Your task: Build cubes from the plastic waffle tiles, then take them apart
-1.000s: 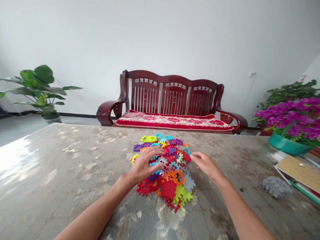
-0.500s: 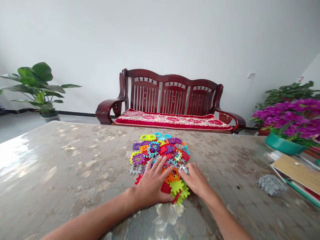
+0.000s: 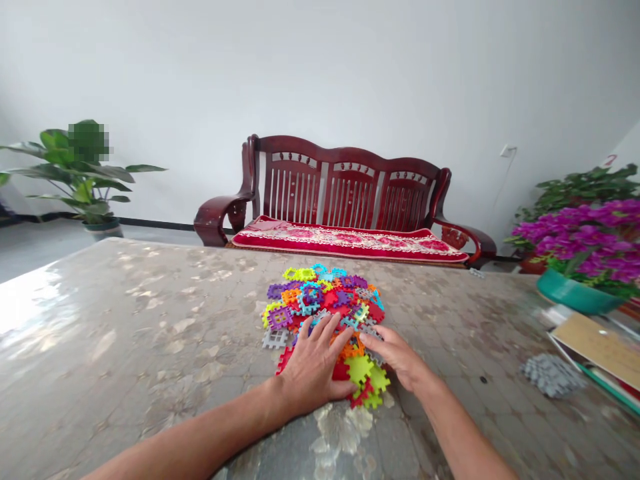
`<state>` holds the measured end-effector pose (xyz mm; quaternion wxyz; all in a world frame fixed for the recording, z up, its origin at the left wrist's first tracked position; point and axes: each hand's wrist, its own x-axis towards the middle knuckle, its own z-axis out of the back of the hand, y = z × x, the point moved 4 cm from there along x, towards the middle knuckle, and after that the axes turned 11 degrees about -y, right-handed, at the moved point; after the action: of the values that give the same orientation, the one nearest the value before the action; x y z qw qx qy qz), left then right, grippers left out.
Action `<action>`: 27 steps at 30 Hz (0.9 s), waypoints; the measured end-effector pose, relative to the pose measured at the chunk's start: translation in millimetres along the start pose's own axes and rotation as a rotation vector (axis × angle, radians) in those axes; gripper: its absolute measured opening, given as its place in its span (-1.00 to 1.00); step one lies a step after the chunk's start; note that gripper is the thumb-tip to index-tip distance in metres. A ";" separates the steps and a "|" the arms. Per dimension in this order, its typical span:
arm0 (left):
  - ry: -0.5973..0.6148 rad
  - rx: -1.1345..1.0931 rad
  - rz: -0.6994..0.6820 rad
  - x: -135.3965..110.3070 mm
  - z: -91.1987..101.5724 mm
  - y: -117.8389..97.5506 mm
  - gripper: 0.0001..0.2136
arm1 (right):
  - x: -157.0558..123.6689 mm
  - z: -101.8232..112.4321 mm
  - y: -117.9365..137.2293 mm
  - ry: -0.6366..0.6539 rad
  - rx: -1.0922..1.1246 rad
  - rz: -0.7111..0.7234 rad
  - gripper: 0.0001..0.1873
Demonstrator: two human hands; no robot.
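Note:
A pile of colourful interlocking plastic tiles (image 3: 345,297) with toothed edges lies at the table's middle; some have window-like cutouts. My left hand (image 3: 317,363) rests palm down on the pile's near side with fingers spread, its thumb beside a lime green tile (image 3: 359,369). At the pile's right edge, the thumb and fingertips of my right hand (image 3: 400,357) close on a grey tile (image 3: 369,330), partly hidden by the hand. Near the left fingers are an orange tile (image 3: 356,345) and, farther left, a grey window tile (image 3: 275,338).
A heap of grey tiles (image 3: 553,375) sits to the right, beside stacked papers and folders (image 3: 600,343). Purple flowers (image 3: 595,233) stand in a green pot behind them. A wooden bench (image 3: 345,193) is beyond the patterned table (image 3: 165,353); a leafy plant (image 3: 87,183) stands left.
My right hand has shifted slightly, and the grey tile at its fingertips is more hidden. The left hand stays spread on the pile. The whole view has moved a little.

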<state>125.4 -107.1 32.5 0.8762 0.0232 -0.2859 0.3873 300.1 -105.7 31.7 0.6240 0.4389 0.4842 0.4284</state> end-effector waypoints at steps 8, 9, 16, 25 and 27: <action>0.000 0.017 0.051 10.2 -3.7 -1.4 -0.16 | -1.0 -7.9 12.1 -0.017 -0.014 0.014 -0.37; 0.007 0.019 0.051 11.5 -4.4 -1.6 -0.16 | -0.4 -9.0 11.9 -0.013 0.018 0.001 -0.35; 0.042 0.006 0.052 21.6 -1.6 -3.9 -0.14 | 5.9 -9.6 8.0 -0.010 0.228 -0.119 -0.36; -0.089 -0.144 0.028 39.1 1.8 -6.1 -0.08 | 2.9 -0.7 27.1 0.010 0.294 -0.106 -0.41; -0.131 -0.164 0.002 45.2 8.1 -4.8 -0.07 | 4.0 0.9 37.9 0.012 0.283 -0.070 -0.40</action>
<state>149.1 -82.4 63.6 0.8543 -0.0237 -0.3734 0.3609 297.5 -92.6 67.4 0.5675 0.5030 0.5585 0.3363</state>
